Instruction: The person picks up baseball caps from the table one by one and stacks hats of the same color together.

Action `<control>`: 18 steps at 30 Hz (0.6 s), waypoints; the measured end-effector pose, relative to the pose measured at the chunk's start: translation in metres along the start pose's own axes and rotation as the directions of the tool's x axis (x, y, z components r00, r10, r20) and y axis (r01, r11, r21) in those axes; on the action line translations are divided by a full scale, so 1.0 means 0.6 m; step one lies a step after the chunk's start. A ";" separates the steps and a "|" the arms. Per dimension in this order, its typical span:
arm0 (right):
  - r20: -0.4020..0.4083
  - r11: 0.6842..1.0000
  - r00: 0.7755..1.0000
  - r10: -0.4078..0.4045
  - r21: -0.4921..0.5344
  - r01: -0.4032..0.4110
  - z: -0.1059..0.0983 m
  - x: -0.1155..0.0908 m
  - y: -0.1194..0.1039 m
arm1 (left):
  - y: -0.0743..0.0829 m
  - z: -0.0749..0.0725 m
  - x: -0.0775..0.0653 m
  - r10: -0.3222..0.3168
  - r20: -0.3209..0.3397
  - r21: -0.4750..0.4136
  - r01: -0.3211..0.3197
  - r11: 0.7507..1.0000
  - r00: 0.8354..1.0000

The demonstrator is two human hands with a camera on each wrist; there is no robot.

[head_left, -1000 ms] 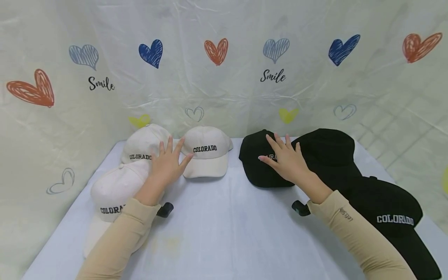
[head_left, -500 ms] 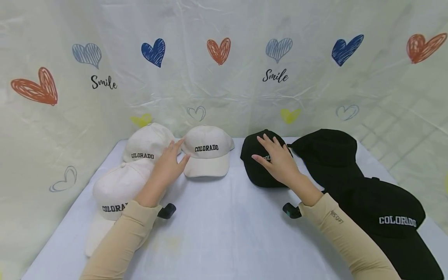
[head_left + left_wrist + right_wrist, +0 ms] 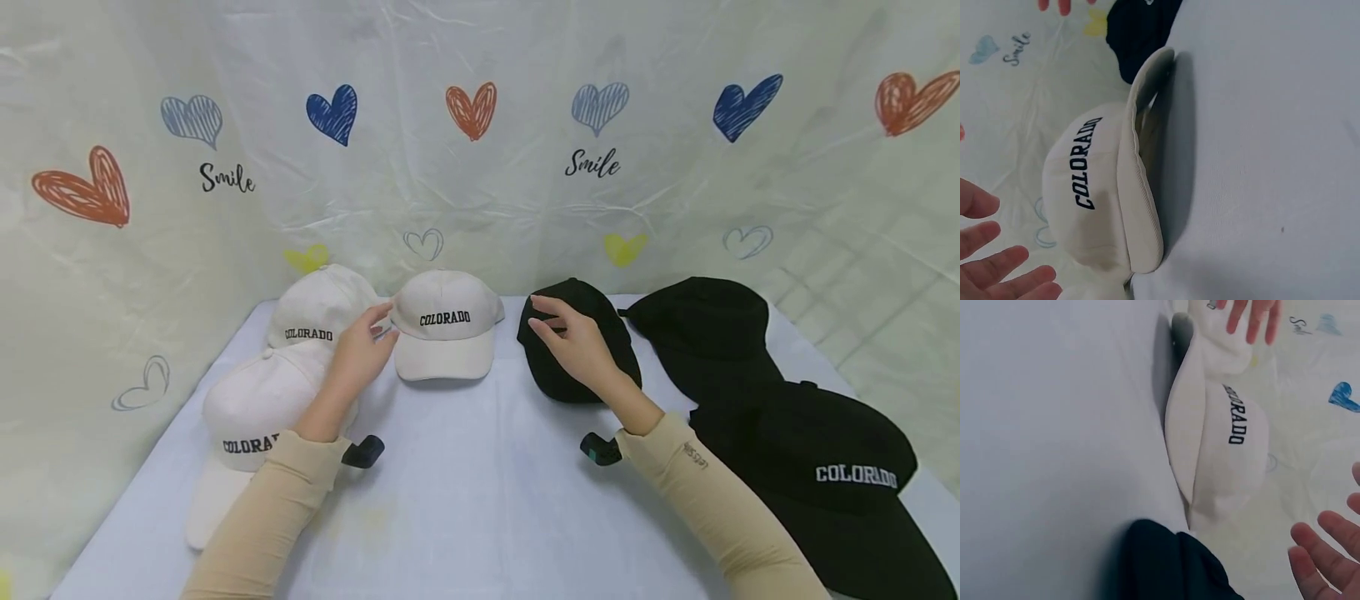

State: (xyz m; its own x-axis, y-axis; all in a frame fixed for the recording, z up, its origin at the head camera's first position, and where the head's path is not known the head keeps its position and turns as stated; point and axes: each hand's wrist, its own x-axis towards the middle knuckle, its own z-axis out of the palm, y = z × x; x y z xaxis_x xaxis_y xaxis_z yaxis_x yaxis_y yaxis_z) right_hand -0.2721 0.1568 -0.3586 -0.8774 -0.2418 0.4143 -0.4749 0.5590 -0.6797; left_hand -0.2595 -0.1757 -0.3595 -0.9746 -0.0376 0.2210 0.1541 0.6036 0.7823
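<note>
My left hand (image 3: 362, 354) hovers between the back-left white cap (image 3: 318, 312) and the middle white cap (image 3: 442, 312), fingers loosely bent around nothing. The middle cap reads COLORADO and faces me; in the left wrist view that white cap (image 3: 1094, 169) lies just beyond the spread fingers. Over the front of a black cap (image 3: 551, 375) hangs my right hand (image 3: 573, 342), relaxed and holding nothing. It hides that cap's lettering. The right wrist view has my right hand (image 3: 1329, 559) apart from the black cap (image 3: 1154, 569) below it.
Another white cap (image 3: 258, 408) sits front left, partly behind my left sleeve (image 3: 270, 508). Two more black caps stand right: one at the back (image 3: 701, 333), one in front (image 3: 817, 467). A white cloth (image 3: 487, 500) covers the table. Behind hangs a curtain (image 3: 525, 200) with printed hearts.
My right hand has moved left across the black cap, its spread fingers now loosely bent. The left hand's fingers have also relaxed and drawn together. The caps stay put.
</note>
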 end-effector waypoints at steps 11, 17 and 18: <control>0.085 0.911 0.972 0.218 0.340 -0.234 0.043 0.017 0.011 | -0.014 0.032 0.010 -0.074 -0.083 -0.228 0.053 0.972 0.994; 0.207 0.799 0.919 0.336 0.454 -0.394 0.069 0.023 0.014 | -0.029 0.047 0.015 -0.174 -0.058 -0.307 0.148 0.940 0.983; 0.225 0.784 0.911 0.347 0.464 -0.413 0.073 0.023 0.014 | -0.032 0.050 0.016 -0.185 -0.060 -0.320 0.157 0.935 0.981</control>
State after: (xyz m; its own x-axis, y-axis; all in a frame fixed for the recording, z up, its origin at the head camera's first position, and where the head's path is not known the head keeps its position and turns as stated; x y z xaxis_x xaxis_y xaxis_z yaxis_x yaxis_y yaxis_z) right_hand -0.2913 0.1232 -0.3849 -0.9789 -0.2044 0.0056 -0.0411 0.1702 -0.9846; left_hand -0.2765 -0.1639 -0.3897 -0.9747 -0.1962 0.1069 0.0433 0.3037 0.9518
